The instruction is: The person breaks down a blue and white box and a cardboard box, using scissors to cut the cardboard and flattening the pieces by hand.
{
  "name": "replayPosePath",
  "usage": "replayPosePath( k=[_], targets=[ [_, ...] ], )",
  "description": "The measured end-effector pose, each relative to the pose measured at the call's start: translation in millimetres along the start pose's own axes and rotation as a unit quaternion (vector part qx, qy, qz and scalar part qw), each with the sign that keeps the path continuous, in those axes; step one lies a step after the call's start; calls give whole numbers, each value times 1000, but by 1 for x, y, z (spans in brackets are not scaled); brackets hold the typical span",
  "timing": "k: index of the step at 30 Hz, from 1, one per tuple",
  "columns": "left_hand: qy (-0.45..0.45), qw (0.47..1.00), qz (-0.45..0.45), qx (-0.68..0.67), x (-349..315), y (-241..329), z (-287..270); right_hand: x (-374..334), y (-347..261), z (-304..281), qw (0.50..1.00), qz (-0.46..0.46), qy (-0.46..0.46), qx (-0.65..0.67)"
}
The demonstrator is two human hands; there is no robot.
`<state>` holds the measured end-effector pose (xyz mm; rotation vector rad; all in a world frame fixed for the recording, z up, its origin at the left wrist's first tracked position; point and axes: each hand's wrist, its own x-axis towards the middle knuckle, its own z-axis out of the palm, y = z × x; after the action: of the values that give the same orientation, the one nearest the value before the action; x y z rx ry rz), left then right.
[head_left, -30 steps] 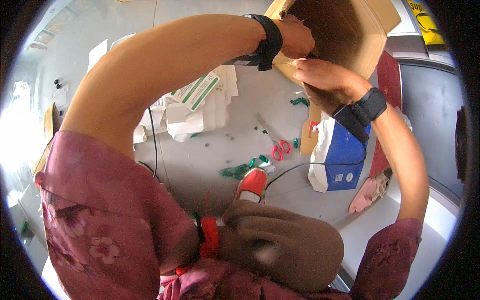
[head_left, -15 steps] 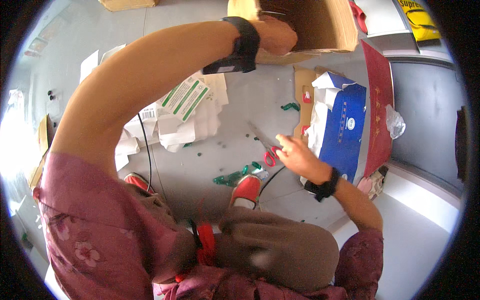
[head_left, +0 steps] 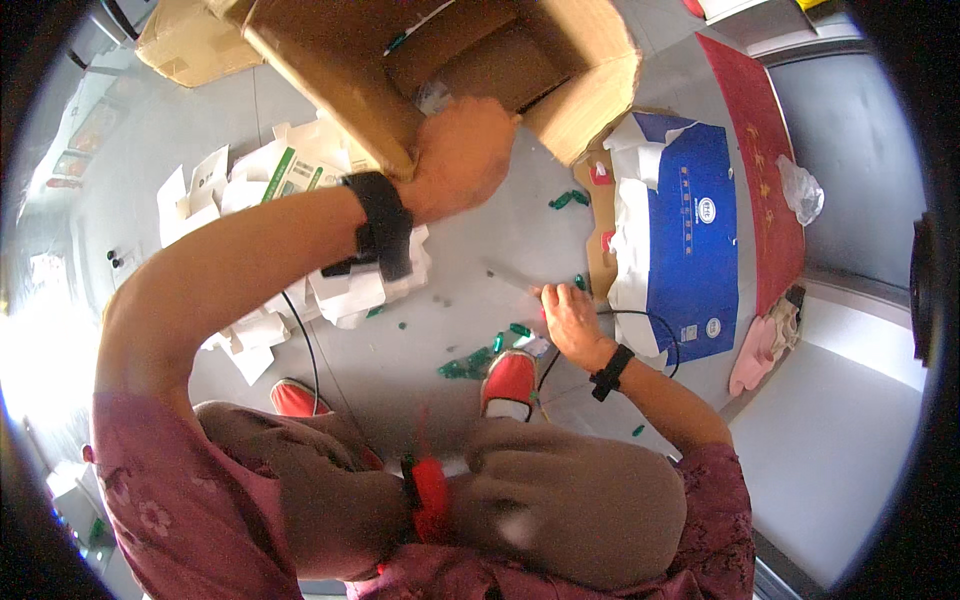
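Note:
My left hand (head_left: 465, 155) is closed at the near corner of a large open cardboard box (head_left: 590, 75), gripping its rim. The box is tipped so that its inside shows, with a bit of clear plastic (head_left: 433, 98) in it. Lower right, my right hand (head_left: 575, 325) is closed round the handles of a pair of scissors (head_left: 515, 280) at floor level. Their faint blades point up and left; the handles are mostly hidden by my fingers. Beside this hand lies a torn blue and white carton (head_left: 690, 240). Green wrapper pieces (head_left: 465, 363) are scattered by my red shoe (head_left: 511, 383).
Flattened white cartons (head_left: 350, 295) pile up at left. Another cardboard box (head_left: 190, 40) stands far left. A red board (head_left: 755, 170) with crumpled clear plastic (head_left: 800, 190) leans at right, near pink gloves (head_left: 755, 355). A black cable (head_left: 308, 350) passes my left foot.
The cardboard box has come nearer and left with my left hand, showing more of its inside. My right hand has closed over the scissors' handles, which lay in plain view before.

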<state>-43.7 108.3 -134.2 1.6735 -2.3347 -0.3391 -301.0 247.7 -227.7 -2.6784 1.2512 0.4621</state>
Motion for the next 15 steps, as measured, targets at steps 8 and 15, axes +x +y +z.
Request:
replayPosePath(
  k=[8,15],
  targets=[
    [68,996,-54,16,-16,37,7,8,17,-11,946,181,43,265],
    [60,996,-5,67,-19,52,12,1,5,-18,703,263,-13,660]
  ],
)
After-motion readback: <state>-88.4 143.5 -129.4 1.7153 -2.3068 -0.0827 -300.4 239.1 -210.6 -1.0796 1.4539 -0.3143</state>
